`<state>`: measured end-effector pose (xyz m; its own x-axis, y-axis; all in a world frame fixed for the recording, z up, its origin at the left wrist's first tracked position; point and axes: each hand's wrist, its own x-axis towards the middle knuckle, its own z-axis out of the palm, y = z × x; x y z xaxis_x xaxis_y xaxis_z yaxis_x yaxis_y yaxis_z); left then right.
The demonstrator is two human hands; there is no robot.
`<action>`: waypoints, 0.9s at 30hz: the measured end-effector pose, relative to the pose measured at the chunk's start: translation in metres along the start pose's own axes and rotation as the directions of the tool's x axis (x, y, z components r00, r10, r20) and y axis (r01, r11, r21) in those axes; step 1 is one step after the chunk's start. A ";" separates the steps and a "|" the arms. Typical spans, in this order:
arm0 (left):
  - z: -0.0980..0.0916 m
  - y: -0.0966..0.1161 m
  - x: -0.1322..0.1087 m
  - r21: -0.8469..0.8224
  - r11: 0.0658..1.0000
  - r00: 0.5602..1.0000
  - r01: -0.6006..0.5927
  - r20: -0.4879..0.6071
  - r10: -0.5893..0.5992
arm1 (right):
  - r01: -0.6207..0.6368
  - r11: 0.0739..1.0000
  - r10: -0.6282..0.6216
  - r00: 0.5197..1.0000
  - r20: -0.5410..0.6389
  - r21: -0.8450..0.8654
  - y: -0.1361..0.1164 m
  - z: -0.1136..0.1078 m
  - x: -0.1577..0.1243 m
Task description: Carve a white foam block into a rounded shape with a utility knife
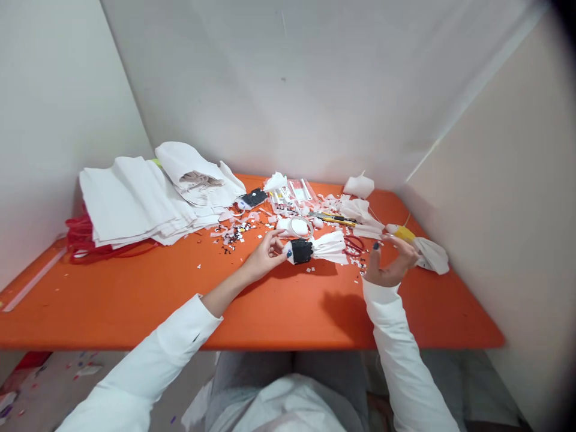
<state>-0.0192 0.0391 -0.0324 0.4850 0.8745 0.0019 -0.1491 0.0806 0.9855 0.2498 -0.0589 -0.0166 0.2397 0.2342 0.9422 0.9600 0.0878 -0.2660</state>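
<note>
Papercraft (302,251) crosswise, frill (331,246) rightward — left hand (265,258) clamped on its other end — right hand (389,267) apart-fingered.

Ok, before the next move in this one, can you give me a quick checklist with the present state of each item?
1. Left hand on the black-banded piece: ok, fingers at its white end.
2. Right hand open: ok, thumb and forefinger apart.
3. Right hand off the yellow-banded piece: cannot tell; they overlap in this view.
4. Yellow cutter away from both hands: ok, it lies beyond them among the scraps.
5. Cutter blade retracted: cannot tell, too small to make out.
6. Orange table free of scraps: not ok, they are scattered around the tools.
</note>
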 end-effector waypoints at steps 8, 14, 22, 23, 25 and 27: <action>0.004 0.001 -0.006 0.205 0.962 0.981 -0.179 0.113 0.158 | 0.239 0.971 -0.201 0.784 0.587 0.012 -0.049 -0.004 -0.005; -0.005 -0.001 0.000 0.208 0.969 0.990 -0.133 0.074 0.119 | 0.245 0.959 -0.271 0.626 0.732 0.146 -0.043 0.027 0.003; -0.006 0.005 -0.003 0.377 0.918 0.991 -0.127 0.022 0.129 | 0.359 0.896 -0.443 0.660 0.607 0.263 -0.023 0.055 0.003; -0.006 0.006 -0.004 0.419 0.897 0.988 -0.142 0.011 0.151 | 0.406 0.877 -0.478 0.689 0.545 0.256 -0.019 0.057 -0.001; -0.005 0.008 -0.006 0.467 0.866 0.979 -0.181 0.001 0.204 | 0.483 0.852 -0.521 0.740 0.425 0.203 -0.014 0.059 -0.008; -0.005 0.008 -0.008 0.487 0.844 0.967 -0.224 0.006 0.254 | 0.500 0.858 -0.507 0.783 0.359 0.122 -0.012 0.061 -0.014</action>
<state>-0.0288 0.0348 -0.0250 0.4365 0.8635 0.2527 0.1851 -0.3611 0.9140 0.2262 -0.0043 -0.0394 -0.3514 0.4866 0.7999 0.9254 0.3102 0.2178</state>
